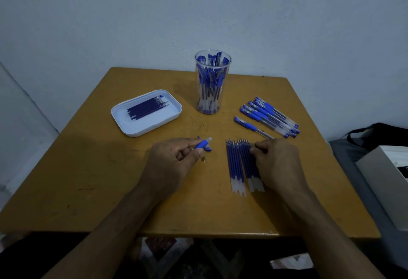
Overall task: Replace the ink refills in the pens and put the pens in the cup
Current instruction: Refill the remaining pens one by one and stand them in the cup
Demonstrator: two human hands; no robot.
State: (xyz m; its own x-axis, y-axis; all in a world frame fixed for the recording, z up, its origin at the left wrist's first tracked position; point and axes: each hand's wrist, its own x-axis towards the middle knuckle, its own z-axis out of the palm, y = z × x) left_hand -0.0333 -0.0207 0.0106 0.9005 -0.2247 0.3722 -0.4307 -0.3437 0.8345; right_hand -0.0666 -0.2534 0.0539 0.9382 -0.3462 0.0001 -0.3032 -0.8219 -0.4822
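Left hand (170, 159) grips blue-grip clear pen barrel (202, 144). Right hand (276, 161) pinches, probably, one refill from row of blue plastic ink refills (239, 164) on counter. Lift single refill clear, feed tip-first into barrel.

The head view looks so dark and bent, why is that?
Head view: dim, bluish light; the hands cast a soft shadow over the table at left; the wide lens bows the table's edges; the clear cup shows only faint glints; the lower corners fall nearly black.
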